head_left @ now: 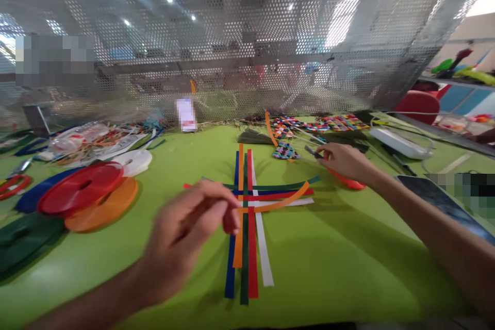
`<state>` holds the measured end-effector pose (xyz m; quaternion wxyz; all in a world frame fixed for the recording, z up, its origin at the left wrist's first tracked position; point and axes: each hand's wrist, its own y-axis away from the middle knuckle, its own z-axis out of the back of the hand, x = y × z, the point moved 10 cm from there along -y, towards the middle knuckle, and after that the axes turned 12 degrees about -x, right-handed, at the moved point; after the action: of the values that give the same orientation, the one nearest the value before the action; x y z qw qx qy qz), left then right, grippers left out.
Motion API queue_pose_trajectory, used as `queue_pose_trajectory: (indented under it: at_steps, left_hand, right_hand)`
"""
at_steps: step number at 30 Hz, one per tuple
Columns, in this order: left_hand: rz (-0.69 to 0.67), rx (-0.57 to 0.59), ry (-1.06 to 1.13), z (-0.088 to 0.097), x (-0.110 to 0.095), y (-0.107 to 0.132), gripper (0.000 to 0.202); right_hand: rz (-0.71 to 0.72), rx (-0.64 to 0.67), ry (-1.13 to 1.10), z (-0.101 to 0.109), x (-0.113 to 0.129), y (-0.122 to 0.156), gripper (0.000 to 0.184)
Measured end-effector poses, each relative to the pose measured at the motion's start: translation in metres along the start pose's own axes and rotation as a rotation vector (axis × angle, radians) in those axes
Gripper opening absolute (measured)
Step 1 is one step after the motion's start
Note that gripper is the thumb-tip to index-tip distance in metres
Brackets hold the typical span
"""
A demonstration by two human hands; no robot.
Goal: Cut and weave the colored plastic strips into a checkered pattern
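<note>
My left hand [193, 237], slightly blurred, is over the left side of a cross of woven strips, its fingers curled together. Its fingertips are at the left end of the visible part of a curved orange strip [284, 203]; whether they grip it is hidden. Blue [231, 268], orange, green [245, 268], red [253, 268] and white [265, 258] strips run lengthwise, crossed by others. To the right, my right hand [344, 160] pinches a small dark grey piece [314, 152]. Just below that hand lies an orange-red object [350, 181], partly covered.
At left lie rolls of red [58, 193], orange [112, 209], green [27, 247] and white strip, plus red-handled scissors [15, 185]. Woven pieces [286, 150] lie at the back, before a perforated metal panel [232, 36]. A white power strip [400, 143] sits at right.
</note>
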<state>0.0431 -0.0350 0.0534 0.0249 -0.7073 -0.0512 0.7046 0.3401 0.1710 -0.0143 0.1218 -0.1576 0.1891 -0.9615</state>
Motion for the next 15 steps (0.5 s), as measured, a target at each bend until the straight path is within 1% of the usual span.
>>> queue_pose_trajectory:
  at_steps: [2,4,6,7,8,9,12,14,15]
  left_hand:
    - [-0.019,0.094,-0.014,-0.014,0.007,-0.006,0.019]
    - [-0.016,0.190,-0.026,-0.030,0.016,-0.013,0.020]
    - [0.002,0.240,-0.028,-0.039,0.025,-0.019,0.020]
    - [0.010,0.254,-0.026,-0.042,0.029,-0.021,0.020]
    - [0.019,0.264,-0.022,-0.045,0.032,-0.023,0.019]
    - [0.029,0.271,-0.016,-0.046,0.035,-0.024,0.019]
    - [0.068,0.272,0.004,-0.044,0.043,-0.024,0.019]
    - [0.095,0.269,0.009,-0.040,0.048,-0.022,0.021]
    - [0.107,0.267,0.013,-0.038,0.050,-0.021,0.021]
  right_hand:
    - [0.020,-0.087,-0.061,0.015,0.003,-0.003,0.028]
    - [0.055,-0.200,-0.168,0.035,0.009,-0.005,0.032]
    - [0.096,-0.264,-0.276,0.054,0.022,-0.005,0.035]
    - [0.121,-0.263,-0.310,0.062,0.033,-0.004,0.035]
    - [0.166,-0.263,-0.383,0.070,0.049,-0.001,0.034]
    - [0.243,-0.282,-0.427,0.081,0.069,0.004,0.031]
    - [0.474,-0.293,-0.447,0.105,0.136,0.030,0.027]
    - [0.616,-0.230,-0.469,0.107,0.172,0.052,0.026]
    - [0.667,-0.178,-0.484,0.104,0.184,0.063,0.029]
